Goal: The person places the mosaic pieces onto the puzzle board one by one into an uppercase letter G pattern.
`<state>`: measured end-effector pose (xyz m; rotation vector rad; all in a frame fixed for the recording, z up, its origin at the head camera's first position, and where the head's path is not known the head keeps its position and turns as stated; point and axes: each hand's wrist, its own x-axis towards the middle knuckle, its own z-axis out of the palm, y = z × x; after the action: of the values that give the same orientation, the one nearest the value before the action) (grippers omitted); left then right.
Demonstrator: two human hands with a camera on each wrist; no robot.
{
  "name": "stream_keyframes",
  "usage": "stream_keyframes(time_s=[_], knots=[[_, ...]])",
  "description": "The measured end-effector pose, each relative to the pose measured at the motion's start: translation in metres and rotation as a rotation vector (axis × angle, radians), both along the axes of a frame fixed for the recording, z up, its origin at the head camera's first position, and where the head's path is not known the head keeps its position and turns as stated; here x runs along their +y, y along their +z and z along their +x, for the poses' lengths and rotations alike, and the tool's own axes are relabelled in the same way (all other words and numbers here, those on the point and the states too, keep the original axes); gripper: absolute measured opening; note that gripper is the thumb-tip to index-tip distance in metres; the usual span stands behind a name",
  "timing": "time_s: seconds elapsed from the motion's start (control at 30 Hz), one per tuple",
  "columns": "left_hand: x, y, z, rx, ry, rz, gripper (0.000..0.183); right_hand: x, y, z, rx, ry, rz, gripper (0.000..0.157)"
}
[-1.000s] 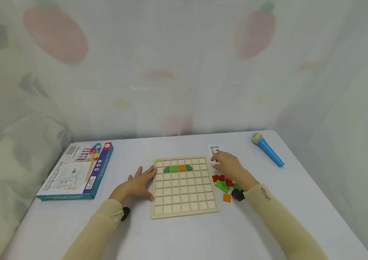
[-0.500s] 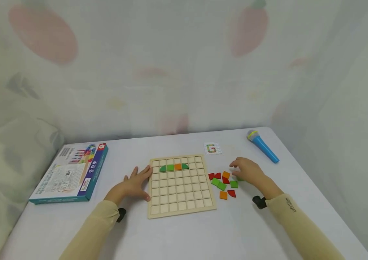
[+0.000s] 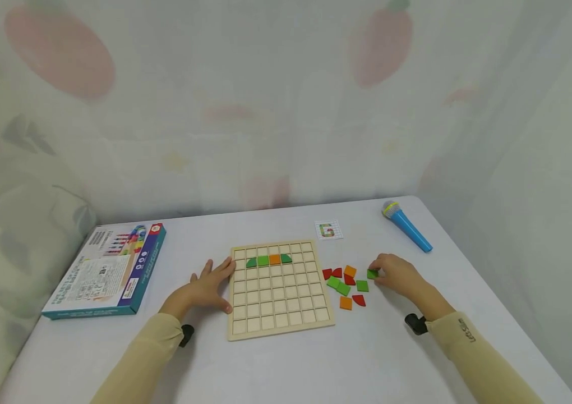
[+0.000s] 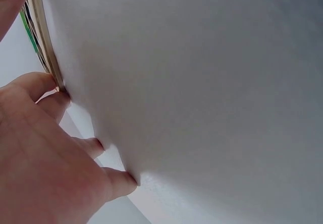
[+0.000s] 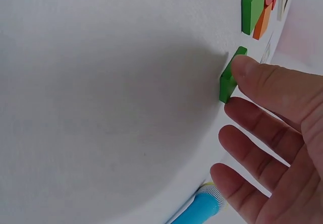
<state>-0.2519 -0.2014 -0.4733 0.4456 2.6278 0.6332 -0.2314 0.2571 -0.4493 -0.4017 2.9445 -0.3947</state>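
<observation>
A wooden grid board lies on the white table, with two dark green quarter-round tiles, a green square tile and an orange square tile in one upper row. My left hand rests at the board's left edge, fingers spread; in the left wrist view its fingertips touch the board's side. To the right of the board, my right hand pinches a green tile at the table surface, thumb on it and index finger at its end. The other fingers of that hand stay loosely bent, holding nothing.
Several red, green and orange tiles lie scattered between board and right hand. A small pattern card is behind the board's right corner. A blue toy microphone lies at the back right, a flat game box at the left.
My right hand has moved right, from over the near tiles to the outermost green tile, and now pinches it. The pattern card and tiles are uncovered. My left hand stays at the board.
</observation>
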Motion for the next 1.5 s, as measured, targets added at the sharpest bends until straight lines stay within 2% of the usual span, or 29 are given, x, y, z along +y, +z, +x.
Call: stream_keyframes(time_s=[0.3, 0.5, 0.7, 0.97, 1.17, 1.33, 1.5], knots=[[0.000, 0.002, 0.002, 0.001, -0.004, -0.005, 0.115, -0.001, -0.007, -0.006, 0.004, -0.020, 0.026, 0.027], [0.001, 0.004, 0.000, 0.002, -0.005, -0.023, 0.114, -0.017, 0.001, -0.016, 0.053, -0.012, 0.010, 0.027], [0.003, 0.004, 0.000, -0.001, 0.009, -0.033, 0.114, -0.063, 0.014, -0.031, 0.070, 0.042, 0.011, 0.031], [0.004, 0.006, 0.003, 0.006, 0.009, -0.036, 0.112, -0.137, 0.016, -0.041, 0.207, 0.261, -0.006, 0.026], [0.003, 0.005, 0.003, -0.005, 0.016, -0.028, 0.112, -0.192, 0.016, -0.042, 0.260, 0.371, 0.004, 0.022], [0.002, 0.003, 0.001, -0.004, 0.011, -0.024, 0.112, -0.227, 0.010, -0.043, 0.294, 0.412, 0.109, 0.017], [0.001, 0.003, 0.001, 0.004, -0.003, -0.021, 0.111, -0.247, 0.003, -0.043, 0.276, 0.393, 0.190, 0.016]])
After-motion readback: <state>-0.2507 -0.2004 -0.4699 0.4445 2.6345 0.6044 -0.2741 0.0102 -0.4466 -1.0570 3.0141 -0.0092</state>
